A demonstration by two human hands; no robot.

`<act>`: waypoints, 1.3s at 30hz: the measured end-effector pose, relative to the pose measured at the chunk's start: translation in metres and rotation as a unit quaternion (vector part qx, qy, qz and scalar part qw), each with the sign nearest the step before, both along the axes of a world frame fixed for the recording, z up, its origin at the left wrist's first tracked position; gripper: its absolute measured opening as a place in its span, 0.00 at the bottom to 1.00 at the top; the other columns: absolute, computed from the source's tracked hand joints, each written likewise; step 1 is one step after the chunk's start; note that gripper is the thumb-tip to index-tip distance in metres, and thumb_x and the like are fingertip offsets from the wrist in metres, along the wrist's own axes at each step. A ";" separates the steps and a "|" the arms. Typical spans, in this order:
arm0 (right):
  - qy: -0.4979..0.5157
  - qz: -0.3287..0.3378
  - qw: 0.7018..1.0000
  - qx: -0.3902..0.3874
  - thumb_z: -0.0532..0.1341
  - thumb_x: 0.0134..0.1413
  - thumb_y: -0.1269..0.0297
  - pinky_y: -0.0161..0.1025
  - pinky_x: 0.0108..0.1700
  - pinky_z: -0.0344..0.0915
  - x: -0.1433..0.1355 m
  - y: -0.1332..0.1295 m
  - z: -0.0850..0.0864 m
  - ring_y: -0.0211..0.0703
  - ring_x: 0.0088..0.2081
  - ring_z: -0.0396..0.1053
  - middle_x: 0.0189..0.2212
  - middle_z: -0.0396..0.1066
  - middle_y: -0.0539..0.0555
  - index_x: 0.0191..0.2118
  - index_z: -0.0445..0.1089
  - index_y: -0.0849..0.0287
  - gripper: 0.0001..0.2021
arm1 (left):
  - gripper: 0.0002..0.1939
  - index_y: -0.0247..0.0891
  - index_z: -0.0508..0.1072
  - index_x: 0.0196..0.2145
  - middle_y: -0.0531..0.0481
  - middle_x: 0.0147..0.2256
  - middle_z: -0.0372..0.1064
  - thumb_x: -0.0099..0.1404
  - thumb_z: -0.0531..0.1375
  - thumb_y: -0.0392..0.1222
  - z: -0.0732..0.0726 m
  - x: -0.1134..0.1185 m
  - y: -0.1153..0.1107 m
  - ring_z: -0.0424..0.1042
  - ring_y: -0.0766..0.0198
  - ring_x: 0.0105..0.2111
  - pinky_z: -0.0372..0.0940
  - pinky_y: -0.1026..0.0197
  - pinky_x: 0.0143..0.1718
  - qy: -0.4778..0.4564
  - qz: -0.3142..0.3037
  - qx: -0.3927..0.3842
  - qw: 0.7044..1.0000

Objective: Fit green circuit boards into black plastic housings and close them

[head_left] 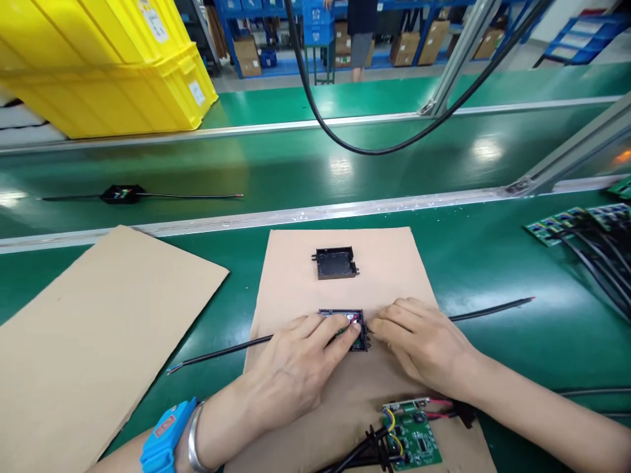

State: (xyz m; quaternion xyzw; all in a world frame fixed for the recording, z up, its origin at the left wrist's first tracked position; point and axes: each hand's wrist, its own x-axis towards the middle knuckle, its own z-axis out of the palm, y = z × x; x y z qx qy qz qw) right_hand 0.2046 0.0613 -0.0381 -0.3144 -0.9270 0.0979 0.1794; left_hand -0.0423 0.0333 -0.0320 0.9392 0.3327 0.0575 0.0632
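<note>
A small black plastic case (365, 341) with a circuit board inside lies on a cardboard sheet (296, 263). My left hand (305, 355) rests over it, thumb and fingertips pressing at the board and a red wire. At the case's right end, my right hand (419, 335) has its fingers pinched together by the cable exit; the cable under it is mostly hidden. One black cable (221, 353) runs out to the left, another (493, 310) to the right. Above sits an open, empty black case (336, 264). Nearer me lies a green circuit board (417, 437) with wires.
Another cardboard sheet (113, 315) lies left. Circuit boards with black cables (596, 249) are piled right. Beyond the metal rail, a black device (123, 194) lies on the green surface. Yellow bins (123, 85) stand back left. A black cable (374, 151) hangs overhead; a person (362, 33) stands far back.
</note>
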 end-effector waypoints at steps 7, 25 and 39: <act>0.024 0.027 0.996 -0.078 0.50 0.58 0.80 0.40 0.38 0.58 -0.002 0.009 0.000 0.42 0.34 0.60 0.30 0.70 0.54 0.29 0.69 0.60 0.14 | 0.27 0.31 0.64 0.56 0.45 0.55 0.64 0.58 0.51 0.28 0.012 0.008 0.001 0.62 0.55 0.40 0.64 0.51 0.41 0.058 -0.017 -0.015 0.998; -0.053 -0.028 0.969 -0.240 0.60 0.54 0.68 0.36 0.37 0.60 -0.025 0.032 0.044 0.40 0.33 0.68 0.31 0.72 0.50 0.37 0.67 0.58 0.04 | 0.31 0.33 0.62 0.58 0.42 0.53 0.65 0.56 0.56 0.31 0.012 0.006 0.000 0.62 0.52 0.47 0.58 0.51 0.46 -0.003 0.015 -0.032 0.999; 0.008 -0.077 0.988 -0.131 0.59 0.59 0.68 0.45 0.47 0.61 0.027 -0.001 0.026 0.47 0.43 0.63 0.37 0.68 0.56 0.41 0.68 0.61 0.05 | 0.34 0.34 0.58 0.62 0.44 0.59 0.62 0.58 0.52 0.26 0.008 0.008 -0.005 0.63 0.54 0.44 0.57 0.51 0.43 0.066 0.009 0.025 0.998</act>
